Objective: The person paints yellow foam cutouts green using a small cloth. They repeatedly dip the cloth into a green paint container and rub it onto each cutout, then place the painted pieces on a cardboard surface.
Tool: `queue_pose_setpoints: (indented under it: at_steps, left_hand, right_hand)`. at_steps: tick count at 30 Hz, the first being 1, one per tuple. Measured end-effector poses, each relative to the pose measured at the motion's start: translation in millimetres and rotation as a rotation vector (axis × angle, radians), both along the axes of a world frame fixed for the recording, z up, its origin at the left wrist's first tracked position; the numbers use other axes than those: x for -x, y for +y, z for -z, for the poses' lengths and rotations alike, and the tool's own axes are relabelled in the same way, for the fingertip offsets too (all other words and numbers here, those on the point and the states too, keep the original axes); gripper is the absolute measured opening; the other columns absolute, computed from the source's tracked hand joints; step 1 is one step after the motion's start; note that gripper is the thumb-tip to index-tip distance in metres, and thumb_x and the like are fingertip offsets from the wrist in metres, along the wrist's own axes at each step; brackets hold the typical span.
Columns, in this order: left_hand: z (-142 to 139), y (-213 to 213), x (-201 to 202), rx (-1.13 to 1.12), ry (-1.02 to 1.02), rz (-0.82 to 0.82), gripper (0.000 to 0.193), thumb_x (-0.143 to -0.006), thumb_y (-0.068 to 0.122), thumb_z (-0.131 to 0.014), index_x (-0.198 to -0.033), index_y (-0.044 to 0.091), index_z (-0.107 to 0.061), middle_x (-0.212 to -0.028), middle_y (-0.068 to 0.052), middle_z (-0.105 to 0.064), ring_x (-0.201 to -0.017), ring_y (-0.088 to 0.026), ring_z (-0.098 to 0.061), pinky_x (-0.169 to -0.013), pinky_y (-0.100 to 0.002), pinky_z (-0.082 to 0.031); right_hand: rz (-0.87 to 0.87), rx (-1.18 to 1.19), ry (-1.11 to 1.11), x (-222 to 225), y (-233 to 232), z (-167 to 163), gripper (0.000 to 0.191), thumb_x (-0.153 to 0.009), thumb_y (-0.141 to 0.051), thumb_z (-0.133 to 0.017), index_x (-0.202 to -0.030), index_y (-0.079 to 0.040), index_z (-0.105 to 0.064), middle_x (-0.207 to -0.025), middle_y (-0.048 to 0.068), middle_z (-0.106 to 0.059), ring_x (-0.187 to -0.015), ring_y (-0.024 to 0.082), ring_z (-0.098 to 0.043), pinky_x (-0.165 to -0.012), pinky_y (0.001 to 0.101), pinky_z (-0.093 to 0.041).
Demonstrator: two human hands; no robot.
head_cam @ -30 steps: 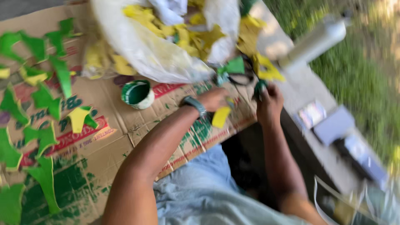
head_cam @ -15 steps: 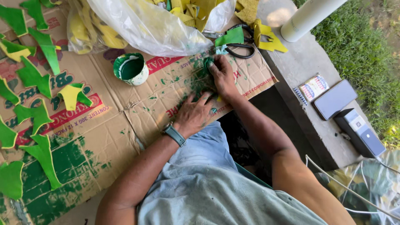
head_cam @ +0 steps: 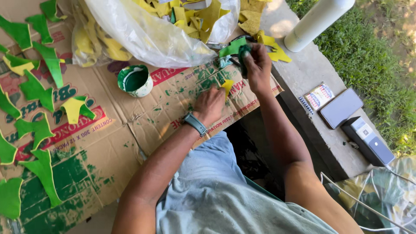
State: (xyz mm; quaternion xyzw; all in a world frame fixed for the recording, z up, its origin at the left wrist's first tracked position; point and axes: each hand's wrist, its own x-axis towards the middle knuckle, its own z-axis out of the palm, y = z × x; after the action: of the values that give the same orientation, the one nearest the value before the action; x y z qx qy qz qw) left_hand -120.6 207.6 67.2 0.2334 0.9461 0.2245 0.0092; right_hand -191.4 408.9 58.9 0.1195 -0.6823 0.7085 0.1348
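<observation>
Flattened cardboard sheet (head_cam: pixel 130 143) is covering the work surface, smeared green, with painted green cutouts (head_cam: pixel 41 169) drying along its left edge. Clear plastic bag (head_cam: pixel 151 30) of yellow cutouts is sitting at the cardboard's top edge. Concrete ledge (head_cam: pixel 303 82) is running along the right edge, carrying a white tube (head_cam: pixel 318 19), a phone (head_cam: pixel 341 108) and a small box (head_cam: pixel 367 139). Paint cup (head_cam: pixel 135 80) with green paint is standing near the cardboard's top middle, just left of the hands.

Yellow piece (head_cam: pixel 227 85) is lying flat on the cardboard's upper right part, under the left fingertips.

Left hand (head_cam: pixel 210 104): arm is reaching in diagonally, wrist strap showing, palm down, fingers narrow and pressing the yellow piece's near edge. Right hand (head_cam: pixel 258 65): forearm is running straight up along the cardboard's right edge, fingers curled tight around a green-soaked dauber (head_cam: pixel 243 54), held just above and right of the piece, not touching it.

Judgement: doing this well is looking like keeping the left fingertips on one corner only so the face stays open, dabbing outward from the pinned corner, and keeping the loaded dauber over the cardboard, off the ledge.
</observation>
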Motion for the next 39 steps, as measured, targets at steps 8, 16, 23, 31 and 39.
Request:
queue_pose_setpoints:
  at_steps: [8, 16, 23, 31, 39]
  left_hand:
    - [-42.7, -42.4, -83.4, -0.398, -0.016, 0.574, 0.028, -0.076, -0.001, -0.06, -0.103, 0.003, -0.065, -0.085, -0.018, -0.069, -0.08, -0.032, -0.071, -0.073, -0.04, -0.06]
    - [-2.0, -50.8, -106.7, -0.289, 0.465, 0.628, 0.021, -0.09, 0.005, -0.064, -0.109, -0.001, -0.064, -0.11, -0.019, -0.069, -0.09, -0.028, -0.069, -0.079, -0.039, -0.058]
    - [19.3, -75.1, 0.8, -0.093, 0.393, 0.302, 0.023, -0.079, -0.005, -0.06, -0.095, 0.006, -0.072, -0.134, -0.022, -0.062, -0.124, -0.036, -0.063, -0.102, -0.04, -0.054]
    - [25.4, -79.2, -102.4, -0.078, 0.215, 0.217, 0.046, -0.092, 0.027, -0.066, -0.131, 0.002, -0.065, -0.136, -0.02, -0.059, -0.107, -0.036, -0.063, -0.11, -0.051, -0.04]
    - [20.5, -77.4, -105.1, -0.04, 0.131, 0.202, 0.047, -0.092, 0.03, -0.065, -0.13, 0.003, -0.061, -0.136, -0.019, -0.058, -0.11, -0.035, -0.063, -0.113, -0.054, -0.034]
  right_hand:
    - [0.213, 0.15, 0.069, -15.7, 55.2, -25.0, 0.004, -0.111, -0.005, -0.06, -0.115, -0.006, -0.059, -0.09, 0.002, -0.062, -0.061, 0.007, -0.05, -0.05, 0.0247, -0.04]
    - [0.141, 0.127, 0.151, -35.7, 35.5, -43.3, 0.006, -0.113, -0.01, -0.063, -0.116, -0.007, -0.057, -0.09, 0.004, -0.063, -0.057, 0.008, -0.048, -0.046, 0.0236, -0.038]
    - [0.02, 0.173, 0.009, -49.7, 2.4, -32.9, 0.009, -0.111, -0.012, -0.064, -0.117, -0.008, -0.058, -0.091, 0.002, -0.062, -0.062, 0.009, -0.051, -0.052, 0.0236, -0.041]
    - [-0.187, 0.086, -0.25, -92.3, -80.2, 9.7, 0.011, -0.107, -0.013, -0.061, -0.116, -0.009, -0.058, -0.09, -0.002, -0.062, -0.069, 0.006, -0.055, -0.059, 0.0221, -0.045]
    - [-0.251, -0.144, -0.18, -48.6, -116.5, 70.8, 0.011, -0.104, -0.006, -0.062, -0.114, -0.003, -0.059, -0.098, 0.0, -0.061, -0.089, 0.008, -0.056, -0.082, 0.026, -0.05]
